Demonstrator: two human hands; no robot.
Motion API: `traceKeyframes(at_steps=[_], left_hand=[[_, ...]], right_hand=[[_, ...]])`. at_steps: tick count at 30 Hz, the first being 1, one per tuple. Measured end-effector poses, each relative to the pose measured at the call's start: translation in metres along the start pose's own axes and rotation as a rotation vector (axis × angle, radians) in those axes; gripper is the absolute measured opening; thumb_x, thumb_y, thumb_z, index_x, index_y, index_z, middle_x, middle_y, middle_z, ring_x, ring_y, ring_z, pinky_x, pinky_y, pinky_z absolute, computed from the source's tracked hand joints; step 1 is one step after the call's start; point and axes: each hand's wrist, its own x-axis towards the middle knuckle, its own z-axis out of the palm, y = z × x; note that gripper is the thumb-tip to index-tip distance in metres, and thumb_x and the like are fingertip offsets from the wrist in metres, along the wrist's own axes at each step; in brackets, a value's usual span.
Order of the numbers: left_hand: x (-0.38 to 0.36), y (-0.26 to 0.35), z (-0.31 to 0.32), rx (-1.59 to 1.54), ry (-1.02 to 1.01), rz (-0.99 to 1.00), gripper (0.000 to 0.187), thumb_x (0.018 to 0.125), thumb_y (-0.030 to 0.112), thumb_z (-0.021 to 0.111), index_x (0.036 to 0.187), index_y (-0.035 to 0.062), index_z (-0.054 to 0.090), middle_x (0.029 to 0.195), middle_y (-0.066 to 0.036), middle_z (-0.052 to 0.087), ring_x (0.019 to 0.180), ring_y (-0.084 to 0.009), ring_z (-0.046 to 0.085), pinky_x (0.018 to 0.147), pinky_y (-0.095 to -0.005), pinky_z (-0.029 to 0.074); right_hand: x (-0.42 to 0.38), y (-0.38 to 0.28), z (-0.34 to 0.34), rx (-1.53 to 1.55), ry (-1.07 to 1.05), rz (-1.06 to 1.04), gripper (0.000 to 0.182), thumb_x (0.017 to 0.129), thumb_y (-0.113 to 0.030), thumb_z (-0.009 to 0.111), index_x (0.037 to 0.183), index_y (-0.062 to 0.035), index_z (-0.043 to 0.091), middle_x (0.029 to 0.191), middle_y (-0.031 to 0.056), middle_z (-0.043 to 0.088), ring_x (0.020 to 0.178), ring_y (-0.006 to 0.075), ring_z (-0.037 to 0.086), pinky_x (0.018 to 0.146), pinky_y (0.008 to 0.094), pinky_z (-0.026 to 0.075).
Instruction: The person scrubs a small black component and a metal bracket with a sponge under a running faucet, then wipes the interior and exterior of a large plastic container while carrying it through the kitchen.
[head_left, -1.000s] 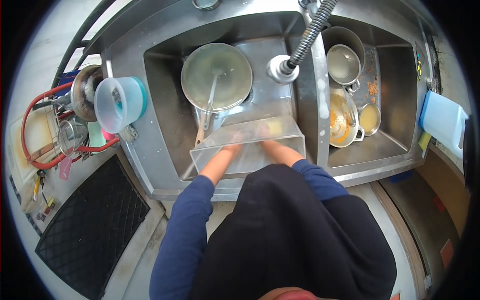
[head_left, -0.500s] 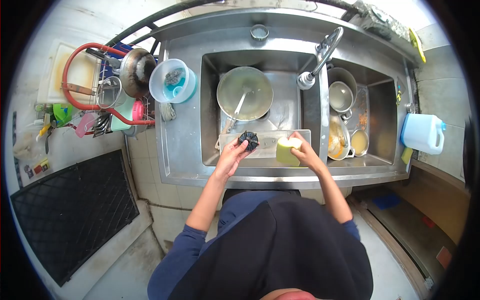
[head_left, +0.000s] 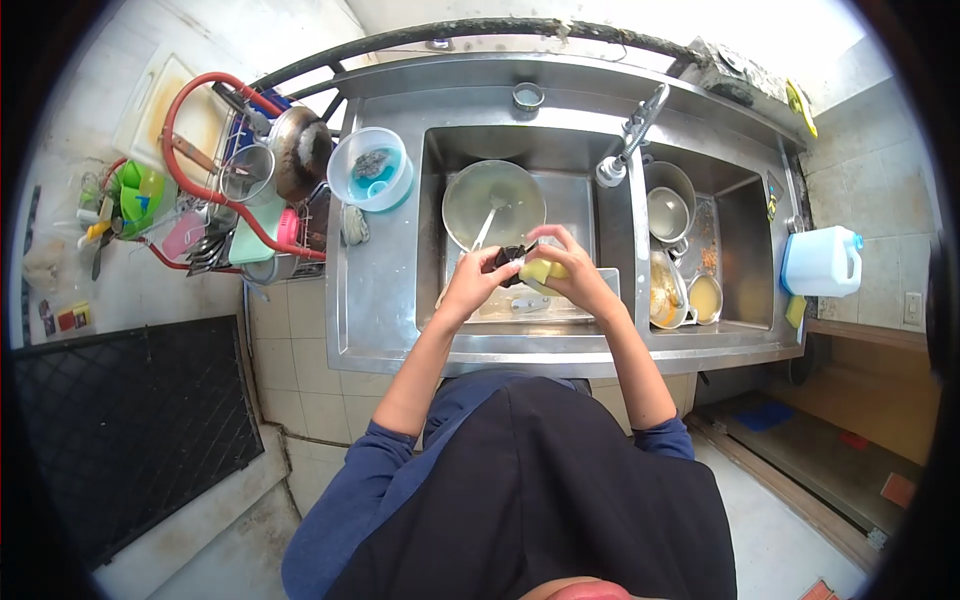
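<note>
My left hand is closed round a small, dark, ridged round piece over the front of the main sink basin. Facing it, my right hand grips a yellow-green sponge, which is up against the dark piece. Some of that piece is hidden by my fingers. Below both hands lies a pale rectangular tray in the basin. Behind them stands a large round pot of cloudy water, with a long-handled utensil leaning in it.
A clear tub of blue liquid holds a scouring pad, left of the basin. The faucet hangs over the divider. Stacked pots and a bowl of yellowish liquid occupy the right basin. A blue-white jug stands at the right end.
My hands have come together, bringing the sponge against the dark piece. The right hand moved left and the left hand slightly right and up. The camera view has shifted a little.
</note>
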Motion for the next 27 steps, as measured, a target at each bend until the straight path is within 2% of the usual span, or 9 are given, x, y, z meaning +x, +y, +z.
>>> traceKeyframes(at_steps=[6,12,14,16,20,22,24,26,27], left_hand=[[-0.009,0.002,-0.012,0.188,-0.035,0.053,0.018,0.082,0.015,0.066,0.084,-0.0025,0.063,0.072,-0.001,0.062,0.067,-0.0053,0.054,0.061,-0.0250,0.044],[-0.012,0.013,-0.005,0.129,-0.038,0.049,0.017,0.083,0.014,0.066,0.088,-0.0026,0.063,0.074,-0.001,0.063,0.069,-0.0048,0.055,0.062,-0.0243,0.045],[-0.011,0.013,-0.003,0.108,-0.045,0.045,0.017,0.083,0.014,0.066,0.089,-0.0024,0.063,0.074,-0.001,0.063,0.069,-0.0047,0.055,0.062,-0.0240,0.045],[-0.009,0.011,-0.003,0.053,-0.044,0.125,0.017,0.084,0.013,0.065,0.093,-0.0014,0.064,0.075,0.000,0.063,0.069,-0.0044,0.055,0.063,-0.0229,0.046],[-0.016,0.026,0.000,-0.046,-0.056,0.204,0.019,0.086,0.009,0.065,0.100,-0.0025,0.062,0.085,-0.001,0.064,0.076,-0.0052,0.056,0.069,-0.0222,0.047],[-0.020,0.029,0.001,-0.086,-0.046,0.215,0.019,0.086,0.008,0.064,0.101,-0.0029,0.062,0.088,-0.002,0.064,0.079,-0.0059,0.057,0.071,-0.0223,0.047],[-0.024,0.032,-0.001,-0.125,-0.046,0.221,0.020,0.086,0.007,0.064,0.102,-0.0034,0.061,0.091,-0.002,0.063,0.082,-0.0065,0.057,0.074,-0.0224,0.047],[-0.026,0.034,-0.003,-0.221,-0.087,0.191,0.020,0.086,0.006,0.064,0.104,-0.0029,0.061,0.094,-0.003,0.064,0.087,-0.0071,0.058,0.078,-0.0227,0.047],[-0.028,0.030,-0.008,-0.197,-0.145,0.222,0.023,0.087,0.006,0.062,0.107,-0.0039,0.059,0.099,-0.005,0.064,0.090,-0.0094,0.059,0.081,-0.0241,0.048]], right_hand=[[-0.003,0.012,0.024,0.103,0.039,0.149,0.031,0.070,0.006,0.065,0.098,-0.0007,0.052,0.103,0.0100,0.056,0.098,0.0165,0.055,0.087,0.0275,0.044],[0.002,-0.004,0.017,0.139,-0.010,0.310,0.030,0.071,0.005,0.066,0.096,-0.0005,0.049,0.084,0.0055,0.055,0.083,0.0112,0.054,0.078,0.0258,0.045],[0.004,-0.011,0.017,0.099,0.074,0.244,0.030,0.071,0.004,0.067,0.094,-0.0002,0.048,0.077,0.0040,0.053,0.076,0.0114,0.053,0.074,0.0256,0.045],[0.002,-0.014,0.019,0.114,0.100,0.264,0.030,0.070,0.004,0.068,0.092,-0.0003,0.047,0.081,0.0058,0.055,0.079,0.0122,0.055,0.075,0.0259,0.045],[-0.001,-0.035,0.030,0.183,0.322,0.272,0.028,0.071,0.005,0.067,0.086,-0.0024,0.044,0.089,0.0073,0.057,0.085,0.0140,0.058,0.077,0.0272,0.046],[-0.002,-0.043,0.036,0.305,0.488,0.293,0.028,0.072,0.006,0.065,0.085,-0.0044,0.042,0.090,0.0058,0.055,0.084,0.0125,0.056,0.077,0.0258,0.045],[-0.002,-0.050,0.040,0.307,0.493,0.306,0.024,0.077,0.004,0.062,0.084,-0.0069,0.041,0.090,0.0040,0.053,0.084,0.0103,0.054,0.077,0.0238,0.044],[-0.003,-0.044,0.046,0.501,0.653,0.353,0.020,0.081,0.002,0.058,0.086,-0.0080,0.042,0.085,0.0022,0.051,0.081,0.0089,0.054,0.074,0.0233,0.045],[-0.003,-0.040,0.041,0.734,0.612,0.380,0.016,0.085,0.000,0.055,0.087,-0.0086,0.042,0.089,0.0032,0.055,0.082,0.0089,0.056,0.075,0.0232,0.046]])
